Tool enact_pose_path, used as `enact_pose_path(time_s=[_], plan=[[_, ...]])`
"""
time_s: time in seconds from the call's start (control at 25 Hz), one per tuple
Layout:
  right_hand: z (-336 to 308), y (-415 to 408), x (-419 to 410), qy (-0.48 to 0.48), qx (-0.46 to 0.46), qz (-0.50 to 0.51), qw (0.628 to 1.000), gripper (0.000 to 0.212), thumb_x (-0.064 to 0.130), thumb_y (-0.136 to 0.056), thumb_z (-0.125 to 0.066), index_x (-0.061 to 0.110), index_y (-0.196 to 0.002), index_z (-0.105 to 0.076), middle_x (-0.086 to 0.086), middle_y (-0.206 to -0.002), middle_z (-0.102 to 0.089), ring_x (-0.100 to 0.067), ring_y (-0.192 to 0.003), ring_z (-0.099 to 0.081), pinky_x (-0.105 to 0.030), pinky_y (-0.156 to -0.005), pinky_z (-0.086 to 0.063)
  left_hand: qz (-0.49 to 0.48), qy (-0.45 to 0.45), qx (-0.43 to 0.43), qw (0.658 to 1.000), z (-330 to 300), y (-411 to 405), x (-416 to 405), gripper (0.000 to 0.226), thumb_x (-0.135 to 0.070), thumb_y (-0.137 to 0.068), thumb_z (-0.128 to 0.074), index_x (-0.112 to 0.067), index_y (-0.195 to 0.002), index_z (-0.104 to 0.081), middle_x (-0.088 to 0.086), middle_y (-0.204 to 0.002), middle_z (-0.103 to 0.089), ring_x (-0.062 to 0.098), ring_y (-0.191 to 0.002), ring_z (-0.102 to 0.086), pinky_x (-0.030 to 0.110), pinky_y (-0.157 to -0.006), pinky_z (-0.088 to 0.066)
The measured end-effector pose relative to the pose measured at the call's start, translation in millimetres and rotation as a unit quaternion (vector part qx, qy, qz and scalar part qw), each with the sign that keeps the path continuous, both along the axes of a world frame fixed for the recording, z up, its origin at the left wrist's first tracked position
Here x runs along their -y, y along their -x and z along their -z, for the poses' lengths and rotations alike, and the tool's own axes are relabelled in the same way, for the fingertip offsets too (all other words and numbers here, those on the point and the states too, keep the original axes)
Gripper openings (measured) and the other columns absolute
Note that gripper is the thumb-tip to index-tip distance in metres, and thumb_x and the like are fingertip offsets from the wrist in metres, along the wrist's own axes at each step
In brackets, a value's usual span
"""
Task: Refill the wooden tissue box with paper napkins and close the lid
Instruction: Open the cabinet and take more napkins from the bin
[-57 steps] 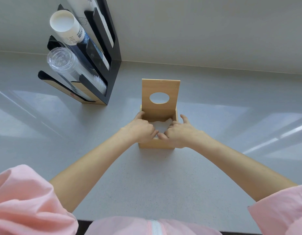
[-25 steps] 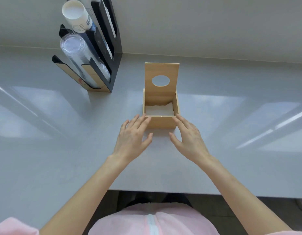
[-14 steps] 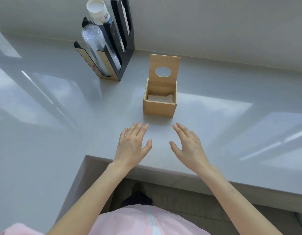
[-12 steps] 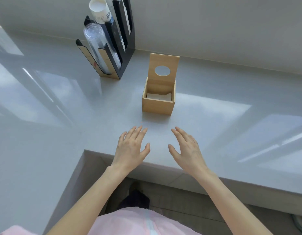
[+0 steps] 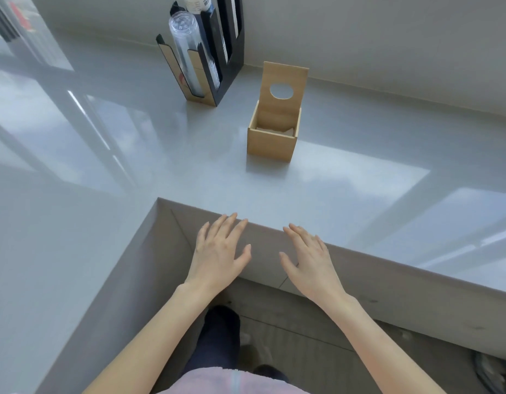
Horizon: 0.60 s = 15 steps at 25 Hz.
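The wooden tissue box (image 5: 270,145) stands on the grey counter (image 5: 189,172), well beyond both hands. Its lid (image 5: 284,81) with an oval hole is hinged upright at the back. White paper napkins (image 5: 274,131) lie inside, only partly visible over the front wall. My left hand (image 5: 219,251) and my right hand (image 5: 310,258) hover palm-down with fingers spread at the counter's near edge, holding nothing.
A black and wood cup dispenser (image 5: 206,61) holding a stack of clear cups (image 5: 189,49) and paper cups stands at the back left by the wall. The counter forms an inner corner (image 5: 159,199) by my left hand. Floor shows below.
Both hands have left the box and drawn back to the counter's near edge. The view has pulled away, so the box looks farther off. The lid stays upright.
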State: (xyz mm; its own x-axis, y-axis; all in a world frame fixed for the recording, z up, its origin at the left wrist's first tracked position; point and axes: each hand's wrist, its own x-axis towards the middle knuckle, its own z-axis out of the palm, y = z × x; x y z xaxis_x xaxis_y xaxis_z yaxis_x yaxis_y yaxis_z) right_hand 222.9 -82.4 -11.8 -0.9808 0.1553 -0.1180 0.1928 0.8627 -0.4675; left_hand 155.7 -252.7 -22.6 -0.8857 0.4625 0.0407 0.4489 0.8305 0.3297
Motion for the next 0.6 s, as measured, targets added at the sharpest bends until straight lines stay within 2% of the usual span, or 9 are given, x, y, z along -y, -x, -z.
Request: enact_pose_path(time_s=[0.4, 0.6], plan=[[8, -20, 41, -0.018, -0.001, -0.005, 1.000, 0.052, 0.031, -0.094, -0.041, 0.021, -0.143, -0.027, 0.006, -0.155, -0.023, -0.008, -0.144, -0.010, -0.030, -0.117, -0.001, 0.008, 0.038, 0.011, 0.999, 0, -21, 35, 0.057, -0.039, -0.091, -0.037, -0.024, -0.143, -0.021, -0.001, -0.155, -0.017, 0.013, -0.143, -0.009, 0.035, -0.116, -0.003], [12, -19, 52, -0.042, 0.036, 0.007, 0.998, 0.054, 0.032, -0.094, -0.039, 0.020, -0.144, -0.023, 0.004, -0.156, -0.020, -0.011, -0.145, -0.009, -0.034, -0.118, -0.002, 0.034, 0.058, 0.022, 0.997, 3, -13, 50, 0.059, -0.039, -0.091, -0.034, -0.023, -0.144, -0.016, 0.002, -0.156, -0.013, 0.016, -0.144, -0.006, 0.038, -0.116, -0.005]])
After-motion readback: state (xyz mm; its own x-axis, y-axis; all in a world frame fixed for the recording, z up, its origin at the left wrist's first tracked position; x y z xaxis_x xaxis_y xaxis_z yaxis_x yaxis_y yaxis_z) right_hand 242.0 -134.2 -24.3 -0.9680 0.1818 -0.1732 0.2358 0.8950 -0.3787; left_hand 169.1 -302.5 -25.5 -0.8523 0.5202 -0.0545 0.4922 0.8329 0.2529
